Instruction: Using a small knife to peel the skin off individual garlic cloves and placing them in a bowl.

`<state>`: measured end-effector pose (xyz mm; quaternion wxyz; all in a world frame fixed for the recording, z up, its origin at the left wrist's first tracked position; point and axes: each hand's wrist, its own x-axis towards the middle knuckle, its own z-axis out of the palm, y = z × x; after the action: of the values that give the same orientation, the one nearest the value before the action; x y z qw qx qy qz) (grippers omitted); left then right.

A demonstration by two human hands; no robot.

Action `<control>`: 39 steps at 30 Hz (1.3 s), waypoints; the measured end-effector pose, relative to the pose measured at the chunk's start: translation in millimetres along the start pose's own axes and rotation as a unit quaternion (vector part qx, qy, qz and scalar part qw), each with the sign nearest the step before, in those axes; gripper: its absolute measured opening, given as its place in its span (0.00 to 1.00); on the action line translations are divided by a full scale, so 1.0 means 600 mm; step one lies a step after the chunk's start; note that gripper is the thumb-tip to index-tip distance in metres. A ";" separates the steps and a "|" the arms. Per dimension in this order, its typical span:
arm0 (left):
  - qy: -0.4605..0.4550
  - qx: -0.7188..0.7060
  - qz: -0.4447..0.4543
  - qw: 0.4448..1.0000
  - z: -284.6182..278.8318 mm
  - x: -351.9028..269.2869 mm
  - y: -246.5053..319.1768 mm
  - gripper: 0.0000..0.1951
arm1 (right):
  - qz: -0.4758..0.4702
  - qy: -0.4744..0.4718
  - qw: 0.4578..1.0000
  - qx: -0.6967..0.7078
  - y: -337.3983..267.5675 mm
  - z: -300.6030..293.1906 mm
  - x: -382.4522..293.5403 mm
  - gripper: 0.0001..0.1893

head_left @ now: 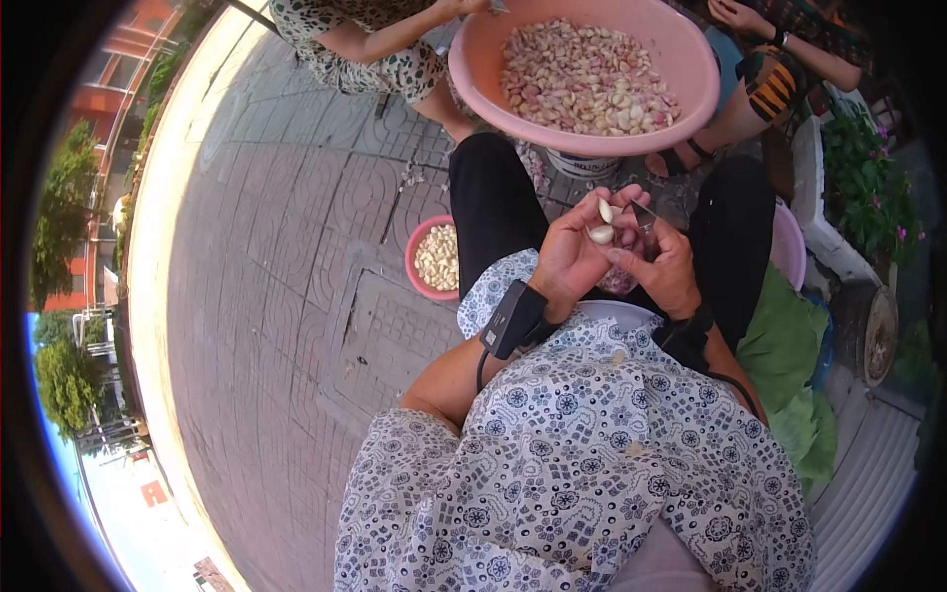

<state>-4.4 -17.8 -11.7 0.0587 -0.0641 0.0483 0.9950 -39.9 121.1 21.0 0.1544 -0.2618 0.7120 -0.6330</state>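
Note:
Above my lap, my left hand [566, 251] is turned palm up with two pale peeled garlic cloves [601, 234] on its palm and fingers. My right hand [666, 270] grips a small knife [645, 222], its dark pointed blade angled up beside the left fingers. The knife's handle is hidden in the grip. Purplish garlic pieces [618, 281] show below, between the hands. By my left knee a small pink bowl [409, 259] holds many peeled cloves. In front of my knees, a large pink basin [577, 142] contains a heap of mostly unpeeled cloves.
The basin rests over a white bucket [584, 164]. Two people sit beyond it, one patterned sleeve [300, 18] at left, one sandalled foot [669, 163] at right. Garlic skins litter the paving [266, 296]. A planter [814, 192] and large green leaves [784, 348] are on my right.

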 end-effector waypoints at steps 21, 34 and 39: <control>0.038 -0.026 0.006 0.999 0.003 0.002 -0.006 0.11 | 0.048 0.008 0.999 0.004 0.016 0.002 0.000 0.11; -0.012 -0.093 -0.046 0.995 -0.045 0.003 -0.011 0.13 | -0.106 0.061 0.986 -0.110 0.019 -0.014 0.013 0.14; 0.036 -0.121 -0.050 0.991 -0.041 0.001 -0.018 0.12 | -0.012 0.050 0.989 -0.139 0.010 -0.013 0.008 0.11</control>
<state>-0.5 -9.6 -37.3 0.0983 -0.1090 -0.0733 0.9865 -49.4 124.9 16.7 0.0730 -0.2567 0.7970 -0.5418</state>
